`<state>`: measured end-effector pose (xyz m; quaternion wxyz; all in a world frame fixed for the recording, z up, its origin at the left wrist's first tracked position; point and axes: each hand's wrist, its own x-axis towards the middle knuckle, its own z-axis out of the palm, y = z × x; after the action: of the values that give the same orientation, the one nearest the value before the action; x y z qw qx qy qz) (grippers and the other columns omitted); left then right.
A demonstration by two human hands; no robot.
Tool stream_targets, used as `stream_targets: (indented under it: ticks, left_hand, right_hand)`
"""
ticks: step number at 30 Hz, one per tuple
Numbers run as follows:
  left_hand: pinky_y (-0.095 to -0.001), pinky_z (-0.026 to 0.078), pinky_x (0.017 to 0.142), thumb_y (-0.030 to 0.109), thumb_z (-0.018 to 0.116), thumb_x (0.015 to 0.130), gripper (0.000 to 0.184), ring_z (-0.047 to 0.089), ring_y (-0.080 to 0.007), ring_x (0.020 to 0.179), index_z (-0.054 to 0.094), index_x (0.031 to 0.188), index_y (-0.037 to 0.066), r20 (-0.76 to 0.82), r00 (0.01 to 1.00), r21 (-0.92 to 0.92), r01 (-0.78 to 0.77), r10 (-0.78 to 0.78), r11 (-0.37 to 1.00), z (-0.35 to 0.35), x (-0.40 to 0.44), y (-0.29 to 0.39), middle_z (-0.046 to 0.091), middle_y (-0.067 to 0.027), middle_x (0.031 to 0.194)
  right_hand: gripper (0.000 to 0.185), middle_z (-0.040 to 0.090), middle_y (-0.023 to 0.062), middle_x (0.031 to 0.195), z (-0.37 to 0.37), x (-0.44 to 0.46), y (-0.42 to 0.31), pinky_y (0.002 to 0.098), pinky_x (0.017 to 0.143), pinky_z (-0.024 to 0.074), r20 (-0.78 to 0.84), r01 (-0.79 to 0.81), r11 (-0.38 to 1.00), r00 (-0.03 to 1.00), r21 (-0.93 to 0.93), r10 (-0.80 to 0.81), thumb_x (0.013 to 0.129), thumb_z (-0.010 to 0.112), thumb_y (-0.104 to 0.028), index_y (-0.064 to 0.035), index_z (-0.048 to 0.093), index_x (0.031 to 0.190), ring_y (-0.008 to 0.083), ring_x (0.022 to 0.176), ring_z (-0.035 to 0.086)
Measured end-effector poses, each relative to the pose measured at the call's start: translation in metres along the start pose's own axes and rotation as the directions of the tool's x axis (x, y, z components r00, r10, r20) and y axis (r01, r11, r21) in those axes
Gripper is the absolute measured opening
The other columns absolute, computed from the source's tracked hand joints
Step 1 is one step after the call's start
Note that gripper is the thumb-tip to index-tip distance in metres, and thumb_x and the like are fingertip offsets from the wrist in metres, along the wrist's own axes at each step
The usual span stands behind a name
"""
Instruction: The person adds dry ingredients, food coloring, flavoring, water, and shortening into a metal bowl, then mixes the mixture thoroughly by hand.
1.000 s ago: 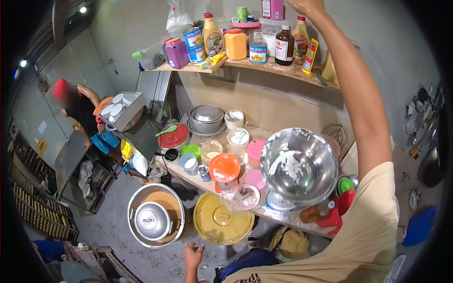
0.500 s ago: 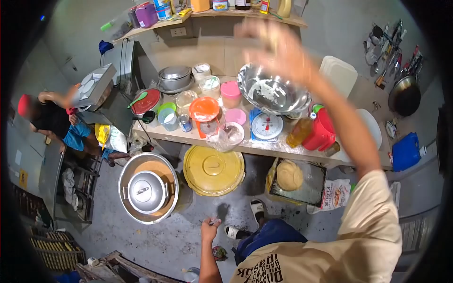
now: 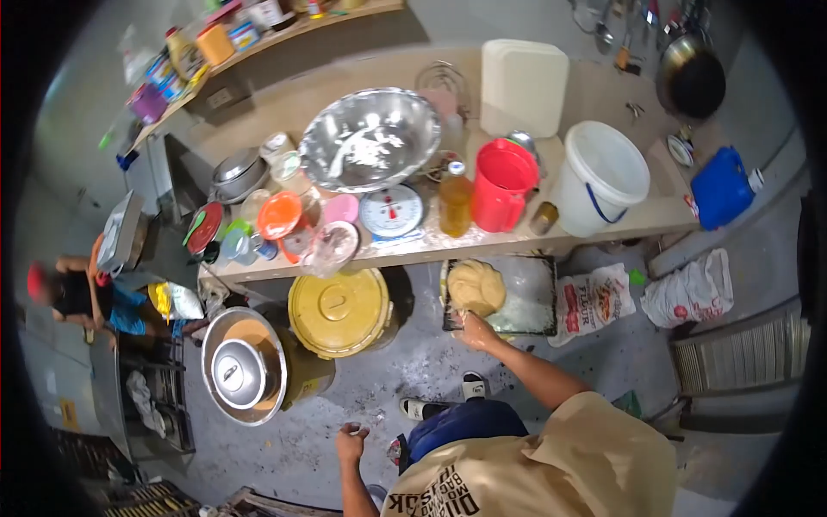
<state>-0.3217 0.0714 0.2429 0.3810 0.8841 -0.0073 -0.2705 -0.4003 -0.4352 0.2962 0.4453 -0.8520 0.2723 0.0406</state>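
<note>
My right hand (image 3: 474, 332) is at the lower edge of a ball of dough (image 3: 476, 287), which rests on a dark-rimmed tray (image 3: 525, 293) below the table. Its fingers are blurred and partly lost against the dough, so their grip does not show clearly. My left hand (image 3: 351, 441) hangs low over the floor with its fingers loosely curled and apart, holding nothing. A yellow lidded tub (image 3: 338, 314) stands beyond it, beside a large metal basin (image 3: 245, 366) with a lidded pot inside.
On the table (image 3: 413, 252) are a metal bowl (image 3: 370, 142), a scale (image 3: 390, 211), an oil bottle (image 3: 455, 202), a red pitcher (image 3: 502, 185) and a white bucket (image 3: 599, 181). Flour sacks (image 3: 594, 302) lie right of the tray. A person (image 3: 77, 293) stands at the far left.
My right hand has come down from the shelf, across the table, to the dough. The view has turned down and to the right. My left hand remains low.
</note>
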Motion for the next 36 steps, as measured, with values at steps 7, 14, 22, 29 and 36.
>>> stream_targets:
  ticks: [7, 14, 22, 29, 36]
  left_hand:
    - [-0.0333, 0.056, 0.076, 0.007, 0.075, 0.078, 0.043, 0.072, -0.0234, 0.083, 0.066, 0.118, -0.005, -0.02, 0.991, 0.126, -0.127, 0.13, 0.984, 0.011, -0.026, 0.109, 0.076, -0.0147, 0.098]
    - [-0.035, 0.057, 0.081, 0.011, 0.078, 0.082, 0.032, 0.073, -0.0229, 0.084, 0.07, 0.111, -0.001, 0.319, 0.841, 0.103, -0.489, 0.437, 0.866, 0.092, 0.007, 0.297, 0.074, -0.0151, 0.089]
    - [-0.0378, 0.055, 0.088, 0.015, 0.075, 0.089, 0.033, 0.07, -0.0289, 0.098, 0.066, 0.116, -0.002, 0.496, 0.344, -0.124, -0.88, 0.797, 0.458, 0.239, 0.039, 0.464, 0.07, -0.0177, 0.108]
    - [-0.0446, 0.049, 0.099, 0.034, 0.077, 0.089, 0.056, 0.065, -0.0385, 0.112, 0.064, 0.123, -0.009, -0.052, 0.699, -0.26, -0.699, 0.713, 0.666, 0.327, 0.056, 0.557, 0.066, -0.0277, 0.117]
    - [-0.0366, 0.051, 0.089, 0.035, 0.077, 0.092, 0.051, 0.067, -0.0257, 0.094, 0.062, 0.116, -0.006, -0.087, 0.769, -0.556, -0.565, 0.633, 0.61, 0.382, 0.061, 0.623, 0.071, -0.0175, 0.103]
  right_hand:
    - [0.045, 0.069, 0.0221, 0.104, -0.09, 0.009, 0.054, 0.0479, 0.087, 0.053, -0.518, -0.122, 0.98, 0.835, 0.155, 0.186, 0.084, 0.073, -0.021, -0.002, 0.06, 0.123, 0.0424, 0.097, 0.067]
    - [0.054, 0.067, 0.0254, 0.117, -0.184, 0.031, 0.08, 0.0508, 0.096, 0.0499, -0.656, -0.219, 0.959, 0.7, 0.178, 0.282, 0.083, 0.077, -0.026, 0.0024, 0.06, 0.126, 0.0432, 0.111, 0.064]
    - [0.094, 0.057, 0.031, 0.136, -0.238, 0.078, 0.146, 0.0457, 0.11, 0.0434, -0.844, -0.282, 0.914, 0.372, 0.294, 0.386, 0.067, 0.093, -0.02, 0.0067, 0.047, 0.144, 0.0445, 0.128, 0.054]
    - [0.094, 0.059, 0.0264, 0.135, -0.234, 0.11, 0.208, 0.0463, 0.111, 0.0431, -0.893, -0.155, 0.97, 0.384, 0.187, 0.234, 0.064, 0.095, -0.018, 0.0075, 0.048, 0.141, 0.0417, 0.127, 0.055]
    - [0.092, 0.053, 0.031, 0.136, -0.242, 0.13, 0.186, 0.0519, 0.11, 0.0407, -0.868, -0.172, 0.928, 0.329, 0.332, 0.372, 0.068, 0.091, -0.03, 0.0023, 0.047, 0.142, 0.0476, 0.125, 0.051]
